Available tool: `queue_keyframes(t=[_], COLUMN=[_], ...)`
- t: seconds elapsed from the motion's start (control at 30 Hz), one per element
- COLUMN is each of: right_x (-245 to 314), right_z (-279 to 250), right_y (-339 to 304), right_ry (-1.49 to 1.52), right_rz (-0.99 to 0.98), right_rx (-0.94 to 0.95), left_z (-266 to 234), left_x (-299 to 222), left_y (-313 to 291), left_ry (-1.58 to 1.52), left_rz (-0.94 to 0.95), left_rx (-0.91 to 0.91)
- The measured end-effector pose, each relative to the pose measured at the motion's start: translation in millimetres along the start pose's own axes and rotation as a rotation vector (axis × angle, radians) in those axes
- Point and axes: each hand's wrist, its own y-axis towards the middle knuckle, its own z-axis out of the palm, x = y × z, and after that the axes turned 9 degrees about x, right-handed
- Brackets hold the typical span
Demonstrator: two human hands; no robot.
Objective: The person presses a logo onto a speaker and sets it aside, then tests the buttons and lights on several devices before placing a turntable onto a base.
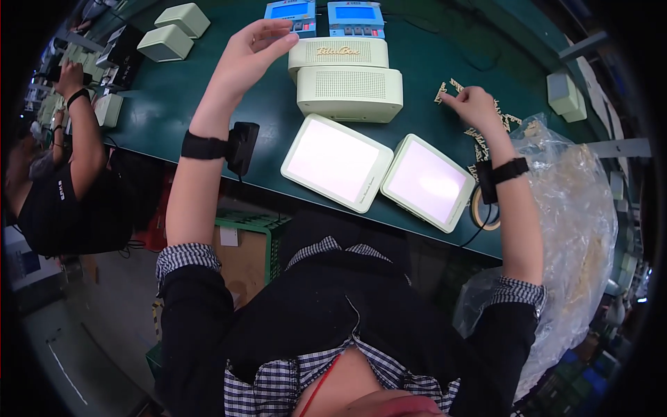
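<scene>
My left hand reaches to the far side of the table. Its fingers are stretched out with the thumb apart, beside the left end of a cream speaker-like box with gold lettering on its front. Just nearer stands a second cream box with a perforated front and no lettering. My right hand is over scattered gold lettering pieces on the right; its fingers are bent in, and one gold lettering piece is at the fingertips. Two cream-framed panels with bright white faces, a left panel and a right panel, lie near the front edge.
Two blue devices with screens stand at the back. A roll of tape and a large clear plastic bag are at right. More cream boxes stand at far left, where another person's arm works. A green crate is below the table.
</scene>
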Motion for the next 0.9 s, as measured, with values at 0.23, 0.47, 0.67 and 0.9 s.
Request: queue_keyframes(t=[0.23, 0.47, 0.67, 0.9], right_x=[-10.8, -11.1, -12.9, 100.3], right_z=[20.1, 34.3, 9.1, -29.6], right_y=[34.0, 21.3, 1.6, -62.5], right_ry=[0.073, -0.116, -0.001, 0.781], right_rz=[-0.128, -0.342, -0.567, -0.948], right_rx=[-0.019, -0.184, -0.179, 0.120], left_z=[5.9, 4.3, 18.7, 37.4], left_x=[-25.3, -32.0, -40.6, -51.9], left_y=[-30.3, -45.2, -46.2, -34.4], left_ry=[0.103, 0.112, 0.110, -0.256], left_rz=[-0.038, -0.032, 0.164, 0.265], left_rx=[0.082, 0.084, 0.040, 0.206])
